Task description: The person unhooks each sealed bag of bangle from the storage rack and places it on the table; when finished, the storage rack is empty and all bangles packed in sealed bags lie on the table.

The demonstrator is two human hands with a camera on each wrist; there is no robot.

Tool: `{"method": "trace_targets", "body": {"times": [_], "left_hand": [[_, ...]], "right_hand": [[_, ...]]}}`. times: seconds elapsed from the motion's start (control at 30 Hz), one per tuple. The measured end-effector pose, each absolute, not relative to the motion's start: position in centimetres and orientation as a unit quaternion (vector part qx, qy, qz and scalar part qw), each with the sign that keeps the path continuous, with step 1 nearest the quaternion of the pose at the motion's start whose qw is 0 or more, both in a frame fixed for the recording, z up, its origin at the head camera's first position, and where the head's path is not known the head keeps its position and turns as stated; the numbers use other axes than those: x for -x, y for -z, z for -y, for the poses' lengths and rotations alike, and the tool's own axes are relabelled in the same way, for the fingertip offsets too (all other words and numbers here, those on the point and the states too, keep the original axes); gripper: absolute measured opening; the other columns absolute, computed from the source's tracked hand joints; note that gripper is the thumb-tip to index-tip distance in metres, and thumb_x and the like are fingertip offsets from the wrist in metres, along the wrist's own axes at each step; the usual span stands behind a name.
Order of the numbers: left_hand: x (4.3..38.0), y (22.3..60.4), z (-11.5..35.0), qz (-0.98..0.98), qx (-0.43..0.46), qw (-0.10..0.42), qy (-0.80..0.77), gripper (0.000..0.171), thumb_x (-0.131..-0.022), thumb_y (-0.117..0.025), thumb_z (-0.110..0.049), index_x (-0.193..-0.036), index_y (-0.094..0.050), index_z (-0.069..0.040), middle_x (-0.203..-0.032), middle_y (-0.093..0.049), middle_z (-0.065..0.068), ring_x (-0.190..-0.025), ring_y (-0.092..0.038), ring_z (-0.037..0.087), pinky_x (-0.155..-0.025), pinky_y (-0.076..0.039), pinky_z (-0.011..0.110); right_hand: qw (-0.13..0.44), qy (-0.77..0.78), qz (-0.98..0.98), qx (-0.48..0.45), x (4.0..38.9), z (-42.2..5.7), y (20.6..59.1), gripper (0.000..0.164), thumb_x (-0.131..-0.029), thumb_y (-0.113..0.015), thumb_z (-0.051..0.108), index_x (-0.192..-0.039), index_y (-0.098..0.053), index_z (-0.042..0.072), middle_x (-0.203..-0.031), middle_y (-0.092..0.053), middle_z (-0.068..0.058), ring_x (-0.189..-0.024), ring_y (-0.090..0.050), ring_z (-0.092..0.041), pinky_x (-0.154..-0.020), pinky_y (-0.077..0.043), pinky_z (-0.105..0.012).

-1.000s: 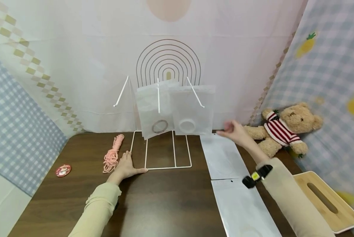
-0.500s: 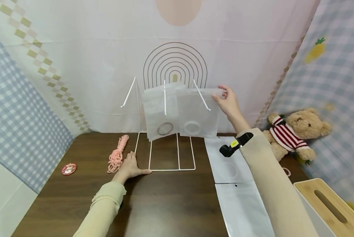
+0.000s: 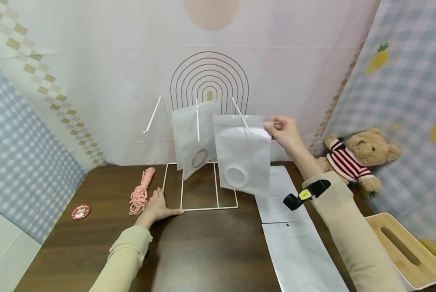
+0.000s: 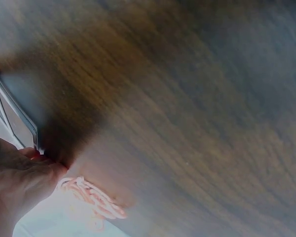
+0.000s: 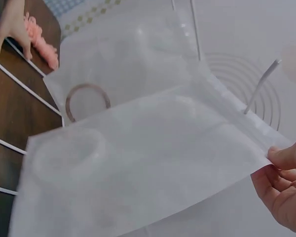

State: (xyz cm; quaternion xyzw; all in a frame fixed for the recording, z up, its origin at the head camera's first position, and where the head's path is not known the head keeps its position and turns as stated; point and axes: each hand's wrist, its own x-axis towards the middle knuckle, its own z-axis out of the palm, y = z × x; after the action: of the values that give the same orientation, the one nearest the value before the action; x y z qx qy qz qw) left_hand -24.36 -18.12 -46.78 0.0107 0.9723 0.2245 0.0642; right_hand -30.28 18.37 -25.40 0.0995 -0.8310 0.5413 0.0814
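My right hand pinches the upper right corner of a translucent zip bag with a pale ring inside. In the right wrist view, the right prong of the white wire rack sticks out through the bag's top band. Behind and to the left, another zip bag with a brown ring hangs at the middle prong. My left hand rests at the front left corner of the rack's base, fingers along its left side and thumb touching the front bar.
Two silvery flat bags lie on the table at right. A pink rope bundle and a round red badge lie at left. A teddy bear and a tissue box with a wooden lid stand at far right.
From beside the right bag, my right hand has risen, taken hold of its top corner and drawn it forward and slightly down. The left hand stays on the rack.
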Motion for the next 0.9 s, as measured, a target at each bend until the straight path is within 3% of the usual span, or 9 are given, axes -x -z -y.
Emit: {"method": "trace_targets", "body": {"times": [0.3,0.7,0.83,0.9], "left_hand": [[24.5,47.3,18.2,-0.973,-0.017,0.06,-0.222,0.119,-0.063,-0.073,-0.057,-0.136,-0.019,0.019,-0.141,-0.018,0.039,-0.128,-0.024,0.054,-0.107,-0.026,0.056],[24.5,47.1,18.2,-0.972,-0.024,0.056,-0.227,0.116,-0.063,-0.075,-0.055,-0.135,-0.021,0.019,-0.14,-0.019,0.04,-0.128,-0.025,0.054,-0.106,-0.026,0.056],[24.5,47.0,18.1,-0.973,-0.022,0.058,-0.223,0.115,-0.064,-0.075,-0.054,-0.135,-0.02,0.019,-0.14,-0.019,0.04,-0.129,-0.024,0.053,-0.107,-0.026,0.056],[24.5,47.0,18.0,-0.973,-0.023,0.061,-0.223,0.116,-0.064,-0.075,-0.053,-0.135,-0.019,0.02,-0.141,-0.018,0.04,-0.13,-0.022,0.052,-0.107,-0.024,0.056]], "right_hand": [[0.016,-0.6,0.793,-0.103,26.5,-20.0,25.2,0.042,-0.089,-0.058,0.017,-0.122,-0.05,-0.007,-0.077,-0.067,0.018,-0.072,-0.063,0.001,-0.065,-0.052,-0.015],[-0.037,-0.694,0.702,-0.156,23.3,-20.7,26.6,0.014,-0.088,-0.057,0.006,-0.101,-0.059,0.013,-0.081,-0.072,0.008,-0.072,-0.066,-0.003,-0.062,-0.052,-0.017],[-0.09,-0.67,0.725,-0.133,22.8,-20.3,29.5,0.019,-0.089,-0.056,0.007,-0.108,-0.057,0.004,-0.078,-0.07,0.01,-0.07,-0.064,-0.004,-0.064,-0.053,-0.018],[-0.132,-0.657,0.734,-0.111,22.7,-20.1,31.6,0.034,-0.089,-0.055,0.007,-0.121,-0.048,-0.005,-0.077,-0.069,0.011,-0.07,-0.063,-0.003,-0.068,-0.053,-0.019]]}}
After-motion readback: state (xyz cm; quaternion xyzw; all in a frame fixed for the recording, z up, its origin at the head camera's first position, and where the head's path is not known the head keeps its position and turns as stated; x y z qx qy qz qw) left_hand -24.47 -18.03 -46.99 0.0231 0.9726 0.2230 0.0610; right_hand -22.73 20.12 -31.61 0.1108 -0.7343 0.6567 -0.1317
